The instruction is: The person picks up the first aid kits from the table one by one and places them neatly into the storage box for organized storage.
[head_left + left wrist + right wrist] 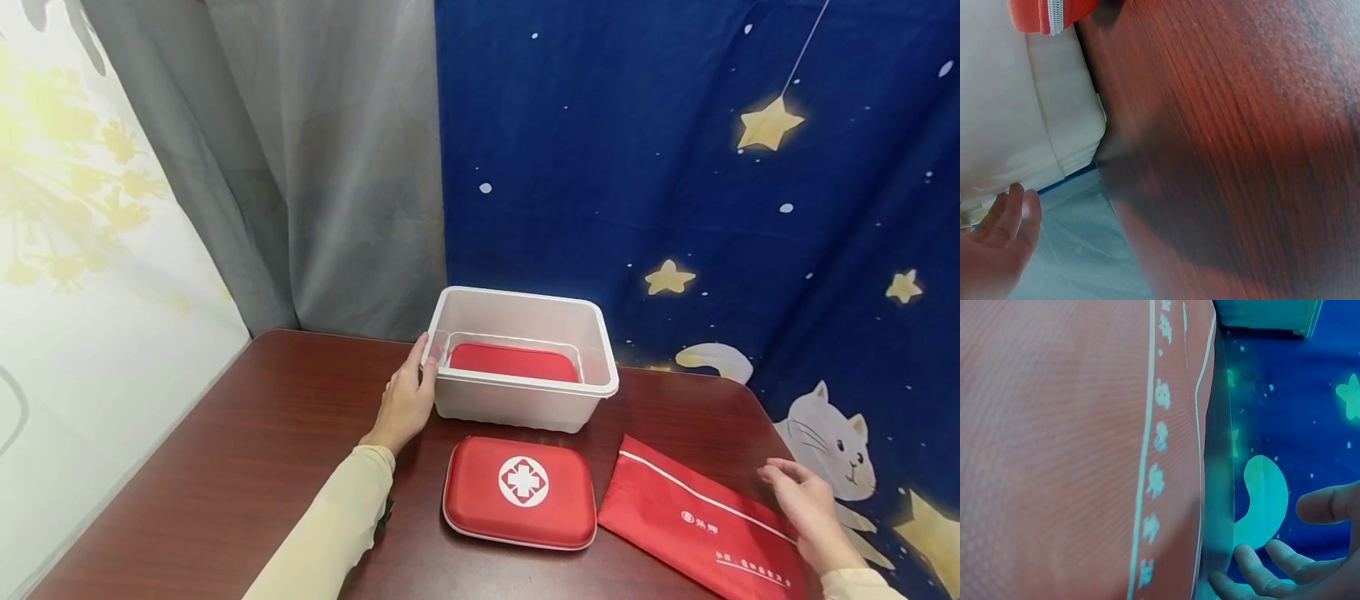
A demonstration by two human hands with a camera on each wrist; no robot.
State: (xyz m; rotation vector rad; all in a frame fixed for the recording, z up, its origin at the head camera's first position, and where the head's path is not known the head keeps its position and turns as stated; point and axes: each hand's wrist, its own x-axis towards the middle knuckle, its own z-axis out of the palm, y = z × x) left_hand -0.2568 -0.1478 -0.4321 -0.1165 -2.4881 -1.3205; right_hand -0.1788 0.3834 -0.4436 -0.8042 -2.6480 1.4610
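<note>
A white plastic bin point(517, 404) stands near the back of the table, with a flat red item point(513, 362) lying inside. My left hand point(405, 404) is at its left end, fingers extended along the outer wall and thumb at the front corner of the rim. In front of the bin lies a red zippered first-aid case point(480, 492) with a white cross emblem. A red fabric pouch point(675, 508) with white lettering is spread to the right. My right hand point(810, 508) hovers by the pouch's right end, fingers loosely bent and holding nothing.
The dark red wooden table point(300, 417) has its back edge against a grey curtain point(360, 167) and a blue star-patterned curtain point(600, 167). A pale printed panel point(90, 250) borders the table on the left.
</note>
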